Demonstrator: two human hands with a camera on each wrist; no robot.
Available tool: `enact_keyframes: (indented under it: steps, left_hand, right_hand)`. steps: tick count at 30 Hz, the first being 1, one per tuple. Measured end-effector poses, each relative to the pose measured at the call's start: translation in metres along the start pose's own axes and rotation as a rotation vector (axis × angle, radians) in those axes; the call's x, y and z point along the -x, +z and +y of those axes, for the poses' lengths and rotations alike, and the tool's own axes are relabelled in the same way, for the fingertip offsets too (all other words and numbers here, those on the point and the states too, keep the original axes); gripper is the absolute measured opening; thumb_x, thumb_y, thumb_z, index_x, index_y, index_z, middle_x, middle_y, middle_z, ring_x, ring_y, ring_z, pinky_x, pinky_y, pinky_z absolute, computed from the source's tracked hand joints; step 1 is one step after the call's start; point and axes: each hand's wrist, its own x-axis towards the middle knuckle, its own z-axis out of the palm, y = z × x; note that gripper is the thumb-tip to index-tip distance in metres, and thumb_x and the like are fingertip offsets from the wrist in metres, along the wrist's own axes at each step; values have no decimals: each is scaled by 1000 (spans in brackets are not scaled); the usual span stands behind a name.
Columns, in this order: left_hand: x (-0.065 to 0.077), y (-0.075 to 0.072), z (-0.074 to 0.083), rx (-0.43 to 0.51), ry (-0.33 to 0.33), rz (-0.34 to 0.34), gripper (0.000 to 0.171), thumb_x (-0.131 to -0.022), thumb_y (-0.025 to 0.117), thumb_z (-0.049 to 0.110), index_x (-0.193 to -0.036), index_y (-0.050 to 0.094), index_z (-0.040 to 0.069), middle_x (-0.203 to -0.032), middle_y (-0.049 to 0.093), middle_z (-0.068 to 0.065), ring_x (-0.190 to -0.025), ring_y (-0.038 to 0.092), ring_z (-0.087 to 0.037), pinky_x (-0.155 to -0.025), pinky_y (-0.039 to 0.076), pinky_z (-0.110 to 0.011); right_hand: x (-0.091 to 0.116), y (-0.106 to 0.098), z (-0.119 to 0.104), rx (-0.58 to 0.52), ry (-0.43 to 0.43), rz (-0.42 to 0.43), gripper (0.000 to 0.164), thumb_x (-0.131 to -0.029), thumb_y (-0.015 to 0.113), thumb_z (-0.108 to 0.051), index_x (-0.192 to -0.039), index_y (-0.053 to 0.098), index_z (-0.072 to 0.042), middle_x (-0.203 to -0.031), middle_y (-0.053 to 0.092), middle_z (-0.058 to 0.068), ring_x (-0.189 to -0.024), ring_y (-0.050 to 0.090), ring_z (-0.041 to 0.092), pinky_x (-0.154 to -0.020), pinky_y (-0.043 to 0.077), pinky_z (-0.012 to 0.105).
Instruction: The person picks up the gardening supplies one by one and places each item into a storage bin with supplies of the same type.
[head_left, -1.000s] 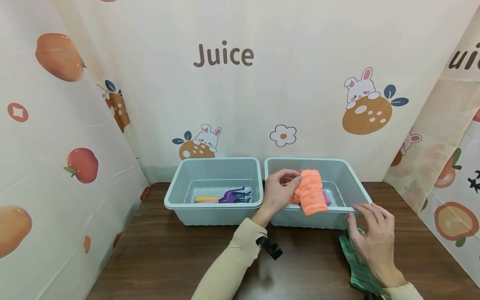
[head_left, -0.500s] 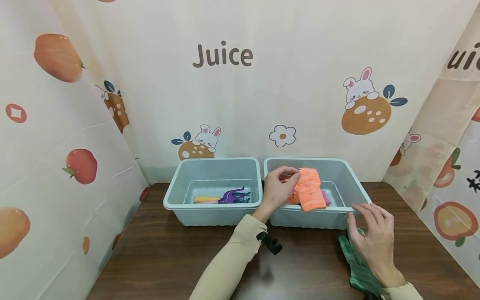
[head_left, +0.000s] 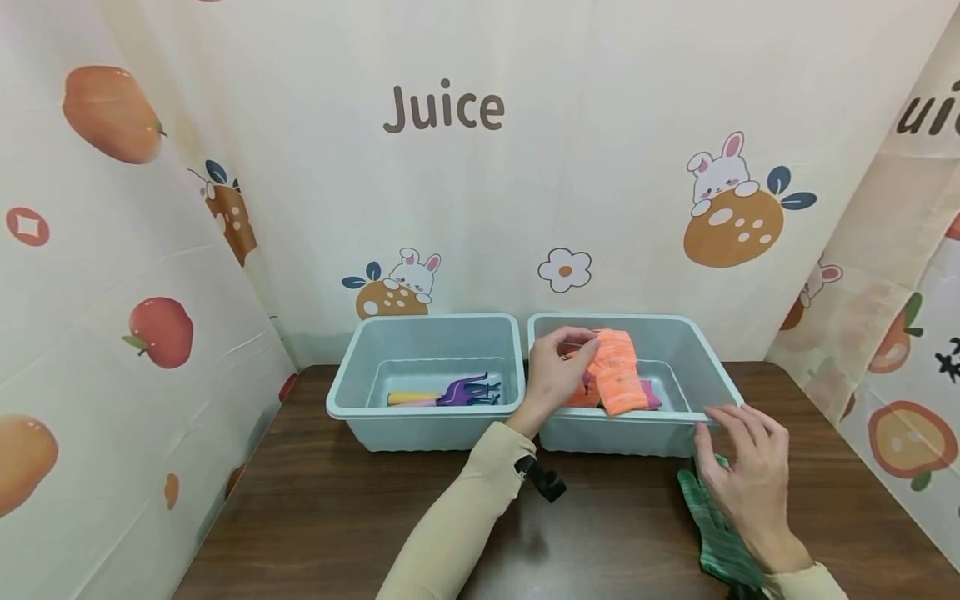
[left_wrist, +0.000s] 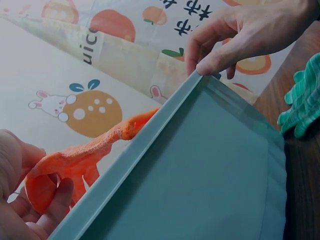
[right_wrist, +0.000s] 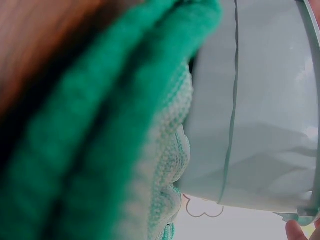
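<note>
My left hand [head_left: 557,371] pinches the edge of an orange knit glove [head_left: 619,375] over the front of the right-hand bin [head_left: 600,437]. In the left wrist view, fingers and thumb are around one end of the orange glove [left_wrist: 75,156], and its other end reaches the bin rim. My right hand [head_left: 750,475] grips the bin's front right corner, thumb against the outside of the rim. Below that hand a green knit glove [head_left: 716,533] lies on the table, large and blurred in the right wrist view. Something pink [head_left: 651,395] shows in the bin, partly covered by the orange glove.
A matching light-blue bin [head_left: 427,427] stands close on the left, holding a purple hand-shaped item [head_left: 467,392] and a yellow handle [head_left: 412,398]. Both bins stand on a dark wooden table [head_left: 337,517] before a fruit-printed curtain [head_left: 480,192].
The orange glove has moved up and slightly left, its lower end no longer hanging over the bin's front rim. My left hand has shifted slightly with it; the right hand has stayed.
</note>
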Motion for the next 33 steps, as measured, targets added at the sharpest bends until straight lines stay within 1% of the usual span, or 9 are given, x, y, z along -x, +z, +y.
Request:
enact_keyframes:
  steps: [1, 4, 7, 9, 16, 21, 24, 28, 33]
  left_hand:
    - [0, 0, 0, 3, -2, -3, 17, -102, 73, 19, -114, 79, 8, -111, 78, -9, -92, 71, -11, -76, 60, -22]
    - [0, 0, -2, 9, -5, -2, 17, -102, 73, 18, -114, 79, 8, -111, 78, -10, -94, 72, -10, -80, 60, -21]
    - [0, 0, -3, 18, -3, -8, 17, -102, 74, 18, -114, 79, 8, -112, 78, -10, -95, 73, -11, -79, 61, -22]
    - [0, 0, -3, 3, 5, -10, 17, -101, 74, 18, -113, 79, 8, -111, 78, -10, -96, 72, -10, -84, 59, -21]
    - [1, -3, -5, -67, 1, -80, 17, -101, 73, 22, -113, 81, 11, -110, 80, -5, -94, 69, -5, -85, 56, -21]
    - [4, -3, -4, -92, -18, -89, 19, -102, 72, 24, -114, 81, 13, -112, 79, -2, -95, 65, -5, -85, 54, -22]
    - [5, -3, -4, -93, -25, -93, 21, -102, 72, 25, -115, 80, 11, -113, 78, -2, -96, 65, -6, -84, 53, -23]
    - [6, -3, -3, -97, -12, -89, 21, -102, 72, 24, -115, 80, 9, -112, 79, -3, -96, 66, -8, -84, 52, -23]
    - [10, -3, -1, -132, 36, -106, 19, -102, 72, 23, -113, 81, 9, -111, 79, -4, -94, 66, -6, -80, 52, -20]
  right_hand:
    - [0, 0, 0, 0, -2, 2, 50, -99, 63, -43, -106, 76, 5, -110, 71, 27, -113, 54, 54, -114, 25, 25]
    - [0, 0, -1, 2, 3, 0, 51, -100, 62, -44, -106, 76, 5, -110, 71, 27, -113, 54, 54, -114, 25, 25]
    - [0, 0, -1, 4, 10, -4, 50, -99, 62, -42, -107, 76, 5, -110, 71, 27, -114, 54, 54, -114, 25, 26]
    - [0, -1, -2, 5, 17, -10, 47, -98, 63, -39, -107, 75, 5, -111, 71, 27, -114, 53, 54, -114, 25, 26]
    - [-1, 0, -2, 3, 18, -10, 50, -100, 61, -43, -107, 75, 5, -112, 70, 28, -114, 53, 54, -114, 26, 27]
    - [-1, -1, -2, 3, 16, -7, 50, -100, 62, -42, -107, 76, 5, -112, 71, 28, -114, 53, 55, -114, 26, 27]
    - [0, -1, -2, 0, 8, -4, 50, -100, 62, -42, -107, 76, 5, -111, 71, 28, -114, 53, 55, -114, 26, 27]
    - [0, 0, -1, -3, -8, 4, 49, -100, 62, -42, -107, 76, 5, -110, 71, 28, -113, 54, 55, -114, 25, 25]
    - [0, 0, 0, -3, -20, 12, 50, -100, 62, -42, -106, 76, 5, -109, 71, 27, -112, 54, 55, -114, 25, 25]
